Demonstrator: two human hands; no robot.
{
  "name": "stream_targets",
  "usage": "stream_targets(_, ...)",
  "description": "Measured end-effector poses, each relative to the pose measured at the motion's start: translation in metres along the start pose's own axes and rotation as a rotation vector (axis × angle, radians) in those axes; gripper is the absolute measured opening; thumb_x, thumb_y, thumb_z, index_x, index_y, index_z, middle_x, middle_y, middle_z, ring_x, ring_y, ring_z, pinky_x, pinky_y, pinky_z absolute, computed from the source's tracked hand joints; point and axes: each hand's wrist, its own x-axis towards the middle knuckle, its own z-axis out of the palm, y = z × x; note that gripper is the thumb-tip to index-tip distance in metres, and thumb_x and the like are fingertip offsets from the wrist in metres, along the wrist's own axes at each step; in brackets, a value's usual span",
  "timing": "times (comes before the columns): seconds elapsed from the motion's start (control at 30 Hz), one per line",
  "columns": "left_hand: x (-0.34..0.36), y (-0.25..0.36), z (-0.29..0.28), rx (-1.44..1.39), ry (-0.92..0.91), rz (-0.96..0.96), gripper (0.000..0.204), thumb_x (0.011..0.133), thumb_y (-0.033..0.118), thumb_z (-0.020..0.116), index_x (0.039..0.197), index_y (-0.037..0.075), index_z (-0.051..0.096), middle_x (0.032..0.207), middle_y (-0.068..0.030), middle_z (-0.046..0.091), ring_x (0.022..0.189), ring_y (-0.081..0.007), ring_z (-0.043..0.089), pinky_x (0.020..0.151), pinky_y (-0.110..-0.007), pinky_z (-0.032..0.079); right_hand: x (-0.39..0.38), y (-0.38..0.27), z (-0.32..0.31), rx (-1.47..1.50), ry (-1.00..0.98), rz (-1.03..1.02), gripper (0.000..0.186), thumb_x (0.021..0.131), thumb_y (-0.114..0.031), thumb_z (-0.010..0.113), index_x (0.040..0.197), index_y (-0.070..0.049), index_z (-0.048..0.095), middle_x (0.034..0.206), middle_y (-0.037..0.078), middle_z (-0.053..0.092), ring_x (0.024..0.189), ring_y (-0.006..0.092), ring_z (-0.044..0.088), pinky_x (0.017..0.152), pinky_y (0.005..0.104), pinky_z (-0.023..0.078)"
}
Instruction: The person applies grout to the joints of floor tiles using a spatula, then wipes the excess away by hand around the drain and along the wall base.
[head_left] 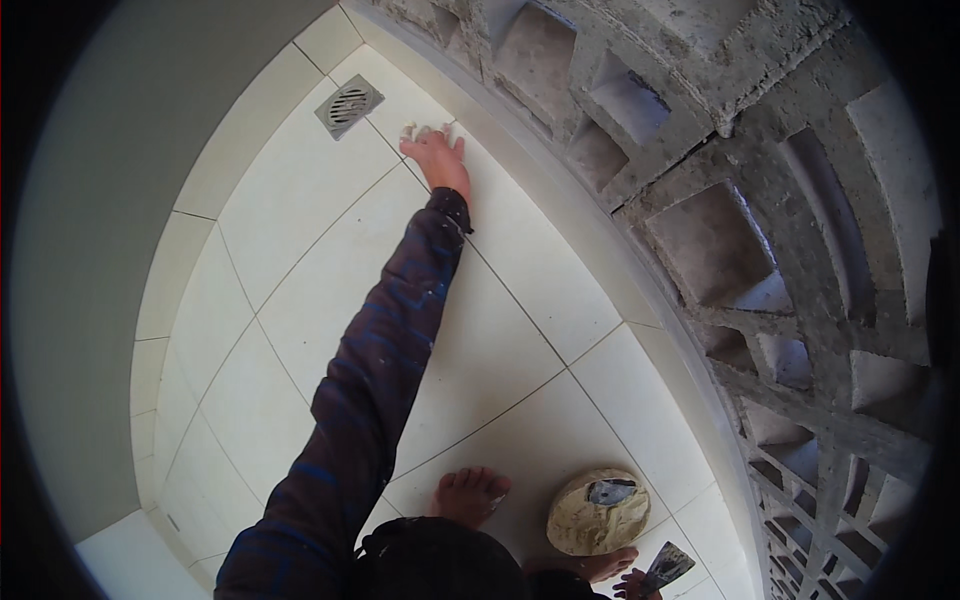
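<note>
My left hand (438, 160) reaches out along the white floor tiles (290, 245) to the base of the skirting, just right of a square metal drain (349, 105). Its fingers are spread and bent on the tile, with pale smears at the tips. My right hand (630, 585), low at the right and partly cut off by the frame, grips a putty knife (668, 567) with a smeared metal blade. Beside it, near my bare feet (470, 495), a round container of beige paste (598, 512) has a dark metal piece lying on top.
A concrete breeze-block wall (712, 242) with square openings runs along the right above a tiled skirting (655, 355). A plain grey-green wall (90, 300) stands on the left, above more tiled skirting, with a white ledge or step (135, 565) at lower left.
</note>
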Motion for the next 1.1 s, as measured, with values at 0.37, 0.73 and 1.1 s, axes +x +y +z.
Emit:
stream_targets(0.37,0.059,-0.008,-0.045,1.235,-0.225,0.373,0.033,0.086,0.007,0.054,0.116,0.001,0.065,0.124,-0.0237,0.058,0.116,-0.0379,0.058,0.1,-0.048,0.048,0.01,-0.011,0.016,-0.062,0.019,0.072,0.034,0.101,-0.021,0.066,0.127,0.0,0.068,0.095,0.012,0.075,0.078,0.0189,0.071,0.065,0.0325,0.055)
stream_targets(0.73,0.016,-0.05,-0.017,1.538,-0.283,0.536,0.041,0.081,0.01,0.059,0.121,0.004,0.064,0.128,-0.0235,0.054,0.12,-0.0424,0.052,0.1,-0.051,0.046,0.021,0.014,0.002,0.017,0.038,0.056,0.023,0.097,-0.014,0.069,0.112,0.004,0.072,0.086,0.013,0.074,0.071,0.0176,0.07,0.063,0.0318,0.056)
stream_targets(1.1,-0.122,-0.071,0.003,1.58,-0.356,0.54,0.049,0.083,0.015,0.058,0.128,-0.005,0.058,0.127,-0.0274,0.052,0.117,-0.0435,0.05,0.098,-0.053,0.044,0.057,0.033,-0.02,0.062,0.035,0.023,0.025,0.096,-0.009,0.069,0.115,0.007,0.069,0.09,0.015,0.074,0.071,0.0218,0.07,0.06,0.0322,0.055)
